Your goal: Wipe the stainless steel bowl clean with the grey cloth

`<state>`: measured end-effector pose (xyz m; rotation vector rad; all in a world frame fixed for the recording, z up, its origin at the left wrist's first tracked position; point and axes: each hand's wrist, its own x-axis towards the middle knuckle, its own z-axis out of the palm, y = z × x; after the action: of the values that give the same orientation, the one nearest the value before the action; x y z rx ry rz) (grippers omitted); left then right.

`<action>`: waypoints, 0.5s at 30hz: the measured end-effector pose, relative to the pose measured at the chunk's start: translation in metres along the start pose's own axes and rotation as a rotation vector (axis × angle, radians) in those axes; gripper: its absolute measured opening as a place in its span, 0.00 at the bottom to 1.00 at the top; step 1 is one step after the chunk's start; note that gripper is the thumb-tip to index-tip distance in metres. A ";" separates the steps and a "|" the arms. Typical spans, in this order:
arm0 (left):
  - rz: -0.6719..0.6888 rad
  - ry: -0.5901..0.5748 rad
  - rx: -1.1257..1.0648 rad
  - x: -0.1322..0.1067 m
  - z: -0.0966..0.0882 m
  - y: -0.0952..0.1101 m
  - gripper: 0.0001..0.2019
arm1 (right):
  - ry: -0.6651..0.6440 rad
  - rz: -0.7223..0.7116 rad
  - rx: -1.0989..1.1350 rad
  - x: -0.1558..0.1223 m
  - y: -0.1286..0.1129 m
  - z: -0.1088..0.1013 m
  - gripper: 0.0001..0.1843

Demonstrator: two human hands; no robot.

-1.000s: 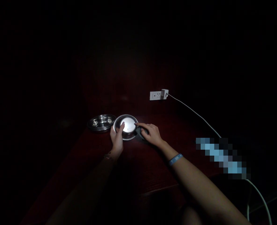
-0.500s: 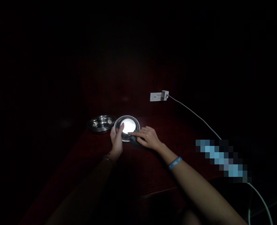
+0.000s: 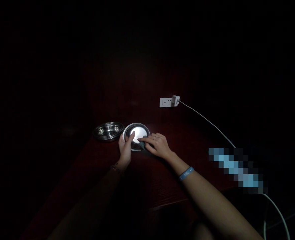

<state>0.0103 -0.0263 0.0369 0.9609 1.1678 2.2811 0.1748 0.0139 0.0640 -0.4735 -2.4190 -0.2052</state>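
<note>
Dim red table, and the bowl is tilted between both hands: left hand clasps its left rim, thumb over the flat face; right hand pinches a cloth at its lower right, stack off left.

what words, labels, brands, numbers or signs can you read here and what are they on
No words or numbers can be read.
Blue wristband: white lettering, too small and blurred to read, and a white tick-shaped mark near one end.
Metal dish: no readable text on the part that shows.
Wall socket and plugged-in charger: no lettering made out.
Pixelated strip: blocked out, so unreadable.
</note>
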 end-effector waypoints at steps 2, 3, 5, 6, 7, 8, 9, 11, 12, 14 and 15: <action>0.002 -0.006 -0.007 0.000 0.000 -0.001 0.17 | 0.004 0.006 0.003 0.000 0.000 0.000 0.18; 0.001 -0.010 -0.010 0.000 0.000 -0.001 0.17 | 0.004 0.004 0.003 0.000 0.000 0.000 0.18; -0.005 -0.016 -0.012 0.000 0.000 -0.001 0.17 | 0.008 0.002 0.005 0.000 0.001 0.000 0.18; -0.006 -0.018 -0.009 0.000 0.000 -0.001 0.17 | 0.014 0.001 0.007 0.000 0.000 0.000 0.18; -0.006 -0.020 -0.002 0.000 0.000 -0.001 0.17 | 0.021 0.000 0.012 0.000 0.000 0.000 0.18; -0.003 -0.023 0.005 0.000 -0.001 -0.001 0.17 | 0.029 -0.002 0.017 0.000 0.000 0.001 0.18; -0.001 -0.026 0.010 0.000 0.000 -0.001 0.17 | 0.033 -0.004 0.022 0.000 0.000 0.001 0.18; 0.000 -0.035 0.008 0.000 0.000 -0.001 0.17 | 0.032 -0.010 0.029 0.000 -0.001 0.001 0.18; -0.001 -0.039 0.004 0.000 0.000 0.000 0.18 | 0.028 -0.011 0.030 0.000 -0.001 0.001 0.18; -0.006 -0.046 0.002 0.000 0.000 0.000 0.18 | 0.020 -0.008 0.035 0.000 -0.001 0.001 0.18; -0.006 -0.047 0.004 0.000 0.000 0.000 0.19 | 0.017 -0.006 0.039 0.001 -0.001 0.000 0.17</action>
<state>0.0105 -0.0265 0.0368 1.0055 1.1551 2.2400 0.1736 0.0130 0.0640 -0.4455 -2.4036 -0.1635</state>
